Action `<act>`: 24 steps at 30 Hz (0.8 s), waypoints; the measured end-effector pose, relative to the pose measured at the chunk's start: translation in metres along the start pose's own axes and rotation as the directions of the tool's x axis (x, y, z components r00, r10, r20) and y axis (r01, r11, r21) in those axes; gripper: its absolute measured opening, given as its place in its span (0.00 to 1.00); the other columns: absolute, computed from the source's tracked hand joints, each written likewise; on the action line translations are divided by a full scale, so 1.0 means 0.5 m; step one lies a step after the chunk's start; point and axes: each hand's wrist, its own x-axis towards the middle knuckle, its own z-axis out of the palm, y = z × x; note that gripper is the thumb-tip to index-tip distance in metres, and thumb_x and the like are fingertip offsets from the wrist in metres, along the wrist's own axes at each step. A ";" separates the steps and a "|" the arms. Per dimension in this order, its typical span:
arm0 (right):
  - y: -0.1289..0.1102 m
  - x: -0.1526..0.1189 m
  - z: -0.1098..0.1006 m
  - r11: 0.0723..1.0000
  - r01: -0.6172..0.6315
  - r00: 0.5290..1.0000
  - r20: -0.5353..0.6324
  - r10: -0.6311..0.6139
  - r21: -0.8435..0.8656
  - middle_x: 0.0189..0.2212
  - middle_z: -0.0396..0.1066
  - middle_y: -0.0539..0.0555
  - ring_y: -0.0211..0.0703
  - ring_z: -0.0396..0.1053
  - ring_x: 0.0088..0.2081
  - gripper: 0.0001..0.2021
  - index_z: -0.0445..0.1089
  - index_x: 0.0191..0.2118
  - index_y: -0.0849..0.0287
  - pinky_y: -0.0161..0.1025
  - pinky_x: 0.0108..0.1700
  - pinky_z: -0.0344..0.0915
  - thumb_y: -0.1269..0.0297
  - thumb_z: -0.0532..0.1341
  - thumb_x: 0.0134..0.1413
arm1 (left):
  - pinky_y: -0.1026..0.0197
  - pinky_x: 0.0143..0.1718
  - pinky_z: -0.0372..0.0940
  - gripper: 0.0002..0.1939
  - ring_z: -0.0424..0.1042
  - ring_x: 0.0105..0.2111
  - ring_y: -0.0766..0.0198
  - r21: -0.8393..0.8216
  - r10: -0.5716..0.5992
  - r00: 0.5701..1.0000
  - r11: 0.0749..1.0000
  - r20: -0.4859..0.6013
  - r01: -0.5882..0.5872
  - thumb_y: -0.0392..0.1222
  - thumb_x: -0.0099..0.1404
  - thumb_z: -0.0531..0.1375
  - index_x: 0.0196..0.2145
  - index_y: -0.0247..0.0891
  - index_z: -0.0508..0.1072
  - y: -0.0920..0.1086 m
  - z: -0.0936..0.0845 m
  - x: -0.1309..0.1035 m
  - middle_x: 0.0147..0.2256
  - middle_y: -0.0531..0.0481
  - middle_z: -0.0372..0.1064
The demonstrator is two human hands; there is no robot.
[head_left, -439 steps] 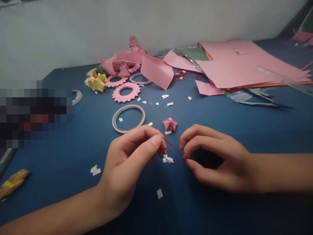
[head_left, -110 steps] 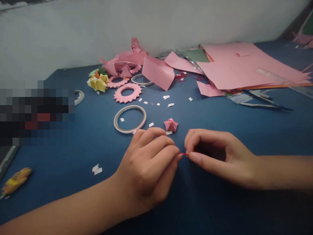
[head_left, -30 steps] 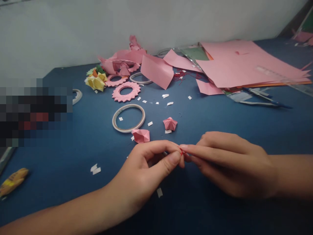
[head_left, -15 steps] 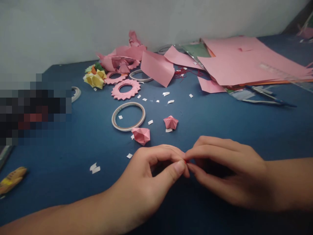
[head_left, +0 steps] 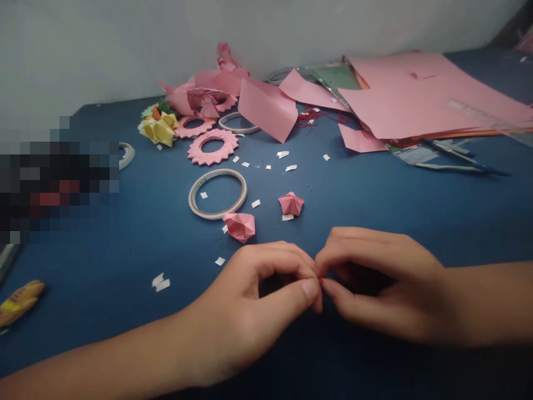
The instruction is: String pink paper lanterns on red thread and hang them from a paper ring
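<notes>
My left hand (head_left: 258, 311) and my right hand (head_left: 387, 289) meet fingertip to fingertip low over the table. Both are closed in a pinch on a tiny red thing (head_left: 320, 281), mostly hidden by the fingers; its colour matches the red thread (head_left: 310, 118) lying at the back. Just beyond the left knuckles is a folded pink paper piece (head_left: 241, 227). To its right a small pink paper star (head_left: 291, 204) rests against a white scrap (head_left: 287, 217).
Rolls of tape, one nearest (head_left: 192, 201), lie among white paper scraps (head_left: 161, 282). Behind are pleated pink paper rings (head_left: 195, 154), a yellow paper flower (head_left: 159, 131) and pink sheets (head_left: 416, 105). A pair of compasses (head_left: 462, 158) lies right, a tan-and-yellow object (head_left: 23, 303) left.
The fingertips have shifted slightly right and the pinch stays closed, with a bit more of the red thing showing. The whole view has tipped slightly, so the table things sit a little higher.
</notes>
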 end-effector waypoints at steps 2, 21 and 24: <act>0.001 -0.001 -0.001 0.999 -0.022 1.000 0.018 0.022 0.040 0.24 0.62 0.45 0.27 0.59 0.24 0.06 0.68 0.32 0.61 0.25 0.26 0.58 0.78 0.59 0.51 | 0.67 0.33 0.60 0.11 0.67 0.31 0.67 0.002 -0.002 1.000 1.000 -0.005 0.002 0.31 0.59 0.56 0.21 0.34 0.71 0.002 0.001 -0.001 0.27 0.53 0.67; 0.009 -0.009 0.001 0.995 0.095 0.985 0.146 -0.093 -0.007 0.25 0.60 0.46 0.31 0.56 0.25 0.08 0.59 0.30 0.58 0.29 0.25 0.56 0.77 0.57 0.49 | 0.65 0.33 0.61 0.11 0.67 0.31 0.66 0.064 -0.017 1.000 0.998 -0.024 0.019 0.33 0.61 0.53 0.24 0.33 0.71 0.005 0.006 -0.002 0.27 0.52 0.67; 0.010 -0.007 0.001 0.993 0.116 0.985 0.134 -0.111 -0.032 0.25 0.62 0.46 0.30 0.58 0.27 0.07 0.60 0.31 0.59 0.28 0.27 0.57 0.78 0.56 0.50 | 0.66 0.33 0.61 0.11 0.67 0.30 0.67 0.057 -0.014 1.000 0.998 -0.024 0.016 0.34 0.62 0.53 0.24 0.34 0.70 0.004 0.006 -0.002 0.27 0.53 0.67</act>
